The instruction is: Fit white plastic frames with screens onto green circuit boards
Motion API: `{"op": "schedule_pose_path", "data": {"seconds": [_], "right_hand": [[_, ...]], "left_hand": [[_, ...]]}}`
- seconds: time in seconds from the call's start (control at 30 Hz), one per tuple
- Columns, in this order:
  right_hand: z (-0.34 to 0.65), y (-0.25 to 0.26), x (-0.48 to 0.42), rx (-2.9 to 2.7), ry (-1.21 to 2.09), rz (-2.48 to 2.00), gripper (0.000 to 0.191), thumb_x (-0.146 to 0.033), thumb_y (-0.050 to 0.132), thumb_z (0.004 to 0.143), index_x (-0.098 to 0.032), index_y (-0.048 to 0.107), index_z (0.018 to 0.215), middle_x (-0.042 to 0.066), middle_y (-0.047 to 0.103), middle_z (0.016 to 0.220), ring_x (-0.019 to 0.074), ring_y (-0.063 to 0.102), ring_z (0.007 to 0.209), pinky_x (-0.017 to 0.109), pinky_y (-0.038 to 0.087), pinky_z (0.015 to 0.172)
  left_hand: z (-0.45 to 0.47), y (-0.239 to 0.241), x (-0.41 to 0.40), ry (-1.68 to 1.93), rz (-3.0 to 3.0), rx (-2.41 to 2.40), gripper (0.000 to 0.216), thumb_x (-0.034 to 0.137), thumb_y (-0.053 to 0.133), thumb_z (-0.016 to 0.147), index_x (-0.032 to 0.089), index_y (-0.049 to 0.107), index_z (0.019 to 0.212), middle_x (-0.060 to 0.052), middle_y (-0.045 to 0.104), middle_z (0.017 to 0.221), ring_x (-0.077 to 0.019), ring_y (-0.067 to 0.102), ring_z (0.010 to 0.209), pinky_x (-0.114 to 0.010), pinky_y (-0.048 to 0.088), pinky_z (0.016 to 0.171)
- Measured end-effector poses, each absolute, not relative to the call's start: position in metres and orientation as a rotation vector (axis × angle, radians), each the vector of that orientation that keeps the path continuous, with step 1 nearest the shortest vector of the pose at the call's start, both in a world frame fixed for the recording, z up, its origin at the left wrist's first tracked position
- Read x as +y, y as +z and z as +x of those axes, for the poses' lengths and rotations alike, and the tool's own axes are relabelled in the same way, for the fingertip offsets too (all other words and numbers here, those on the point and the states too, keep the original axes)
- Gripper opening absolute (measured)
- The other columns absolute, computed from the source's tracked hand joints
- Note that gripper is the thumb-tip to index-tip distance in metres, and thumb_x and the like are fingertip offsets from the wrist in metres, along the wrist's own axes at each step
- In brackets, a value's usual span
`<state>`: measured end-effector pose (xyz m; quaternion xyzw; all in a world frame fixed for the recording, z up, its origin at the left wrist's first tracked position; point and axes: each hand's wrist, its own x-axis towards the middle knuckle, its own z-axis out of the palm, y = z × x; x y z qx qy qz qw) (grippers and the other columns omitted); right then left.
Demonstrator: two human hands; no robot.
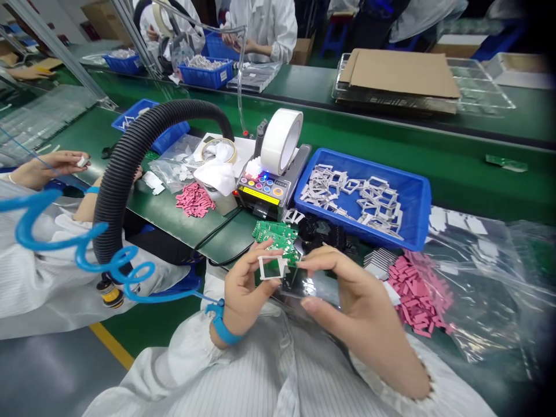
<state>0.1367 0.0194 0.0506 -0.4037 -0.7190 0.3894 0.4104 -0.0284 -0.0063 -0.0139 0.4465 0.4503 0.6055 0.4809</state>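
Observation:
My left hand [243, 289] pinches a small white square frame [273, 268] by its left edge. My right hand [360, 313] pinches the frame's right side and also has a dark glossy panel [304, 285] under its fingers. Both hands are closed, close together, just above my lap at the table's front edge. A green circuit board [274, 234] lies on the table right behind the frame. A blue wrist strap [221, 324] with a blue coiled cord [65, 243] circles my left wrist.
A blue tray [417, 191] of several white frames stands behind my right hand. A tape dispenser [271, 179] with a white roll sits centre. Pink strips [417, 295] lie on plastic bags at right. A black corrugated hose [130, 150] arches at left. Other people work at left and across the belt.

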Motion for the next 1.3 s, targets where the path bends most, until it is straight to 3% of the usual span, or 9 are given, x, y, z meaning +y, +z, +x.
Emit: {"op": "schedule_pose_path", "data": {"seconds": [0.2, 0.43, 0.57, 0.73, 0.83, 0.9, 1.0, 1.13, 1.3], "right_hand": [[0.119, 0.045, 0.018, -1.884, 0.714, -1.129, 0.016, -0.027, 0.065, 0.077, -0.023, 0.053, 0.086, 0.002, 0.058, 0.083, 0.0205, 0.056, 0.082, 0.041, 0.043, 0.076], [0.111, 0.031, 0.017, -1.894, 0.437, -1.172, 0.019, -0.035, 0.064, 0.079, -0.023, 0.053, 0.089, 0.003, 0.056, 0.086, 0.0221, 0.056, 0.085, 0.054, 0.032, 0.092], [0.106, 0.023, 0.02, -1.933, 0.494, -1.188, 0.024, -0.044, 0.06, 0.083, -0.023, 0.053, 0.091, 0.005, 0.059, 0.095, 0.0238, 0.056, 0.092, 0.053, 0.032, 0.093], [0.124, 0.015, 0.02, -2.031, 0.55, -1.219, 0.058, -0.061, 0.045, 0.085, -0.017, 0.043, 0.122, 0.014, 0.057, 0.115, 0.028, 0.052, 0.109, 0.047, 0.04, 0.09], [0.165, 0.008, 0.02, -2.083, 0.502, -1.298, 0.044, -0.053, 0.04, 0.09, -0.02, 0.047, 0.118, 0.012, 0.059, 0.113, 0.0255, 0.055, 0.106, 0.043, 0.044, 0.087], [0.201, 0.001, 0.019, -2.162, 0.461, -1.436, 0.03, -0.043, 0.047, 0.091, -0.022, 0.052, 0.111, 0.009, 0.063, 0.107, 0.0241, 0.058, 0.1, 0.041, 0.046, 0.083], [0.245, -0.015, 0.017, -2.402, 0.286, -1.634, 0.032, -0.035, 0.066, 0.079, -0.022, 0.059, 0.108, 0.008, 0.065, 0.103, 0.0277, 0.059, 0.093, 0.048, 0.045, 0.081], [0.263, -0.033, 0.013, -2.531, 0.068, -1.712, 0.027, -0.024, 0.073, 0.07, -0.024, 0.067, 0.096, 0.008, 0.066, 0.104, 0.035, 0.055, 0.096, 0.071, 0.025, 0.09], [0.261, -0.04, 0.014, -2.476, -0.08, -1.577, 0.011, -0.02, 0.062, 0.081, -0.025, 0.069, 0.088, 0.003, 0.069, 0.1, 0.0332, 0.054, 0.101, 0.071, 0.012, 0.097]], "left_hand": [[-0.015, -0.022, -0.001, 1.743, 1.418, 1.012, 0.04, 0.009, 0.071, 0.069, 0.023, 0.054, 0.103, -0.007, 0.07, 0.113, -0.0271, 0.052, 0.123, -0.058, 0.019, 0.112], [-0.005, -0.02, -0.003, 1.772, 1.322, 1.135, 0.037, 0.004, 0.069, 0.069, 0.023, 0.052, 0.095, -0.007, 0.071, 0.112, -0.0256, 0.053, 0.122, -0.059, 0.016, 0.112], [-0.002, -0.025, -0.004, 1.803, 1.165, 1.113, 0.034, 0.004, 0.07, 0.068, 0.023, 0.053, 0.091, -0.004, 0.071, 0.111, -0.0236, 0.055, 0.12, -0.053, 0.025, 0.111], [-0.005, -0.034, -0.006, 1.484, 0.731, 0.951, 0.021, 0.019, 0.071, 0.073, 0.022, 0.057, 0.089, -0.005, 0.071, 0.111, -0.0213, 0.061, 0.111, -0.041, 0.041, 0.099], [-0.016, -0.037, -0.007, 1.275, 0.559, 0.815, 0.021, 0.028, 0.071, 0.073, 0.021, 0.06, 0.088, -0.004, 0.072, 0.106, -0.0203, 0.063, 0.103, -0.041, 0.039, 0.1], [-0.024, -0.038, -0.008, 1.177, 0.501, 0.729, 0.025, 0.032, 0.073, 0.071, 0.021, 0.061, 0.089, -0.004, 0.073, 0.097, -0.02, 0.064, 0.097, -0.041, 0.04, 0.098], [-0.031, -0.04, -0.01, 1.062, 0.418, 0.654, 0.031, 0.039, 0.07, 0.073, 0.02, 0.064, 0.096, -0.005, 0.072, 0.088, -0.0188, 0.063, 0.089, -0.04, 0.043, 0.091], [-0.026, -0.038, -0.014, 1.0, 0.436, 0.665, 0.033, 0.041, 0.063, 0.078, 0.019, 0.064, 0.102, -0.006, 0.071, 0.085, -0.0178, 0.061, 0.085, -0.035, 0.043, 0.086], [-0.018, -0.029, -0.015, 0.924, 0.518, 0.64, 0.037, 0.043, 0.066, 0.076, 0.018, 0.063, 0.103, -0.007, 0.07, 0.088, -0.0178, 0.061, 0.084, -0.032, 0.043, 0.081]]}}
